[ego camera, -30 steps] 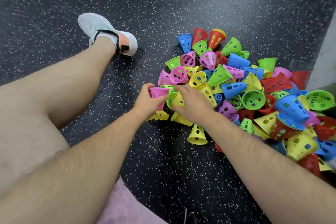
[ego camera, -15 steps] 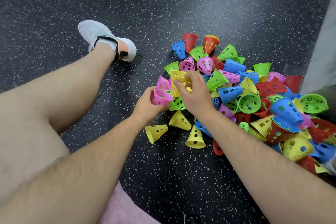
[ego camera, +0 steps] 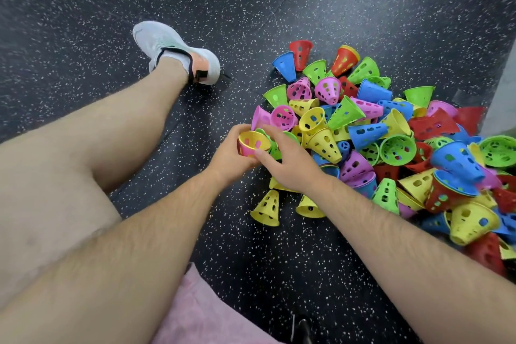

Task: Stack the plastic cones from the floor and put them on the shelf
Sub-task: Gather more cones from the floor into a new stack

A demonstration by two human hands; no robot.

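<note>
Cones (ego camera: pixel 391 148) still lay mostly loose at this moment: a large heap of red, blue, green, yellow and pink ones covered the floor (ego camera: pixel 279 274) toward its right edge, tipped every way. Two yellow strays (ego camera: pixel 265 208) stood just off the heap's near side.

Your stack had barely begun. You held a nested pair (ego camera: pixel 252 144), a yellow cone seated inside a pink one, mouth turned up toward you, at the heap's left edge and just above the floor. Your left hand (ego camera: pixel 229 153) cupped it from the left with fingers curled round the pink wall. Your right hand (ego camera: pixel 290 165) met it from the other side, the thumb pressed against the near wall and the forefinger laid across the far rim, pinching the pair. The other fingers stretched over green cones behind it; you could not tell whether they touched them.

So, as a judgement, one joining was done and nearly everything remained: dozens of cones to gather and nest, then the carry. No shelf showed anywhere, and your outstretched leg and shoe (ego camera: pixel 173 50) suggested you were seated on the floor.
</note>
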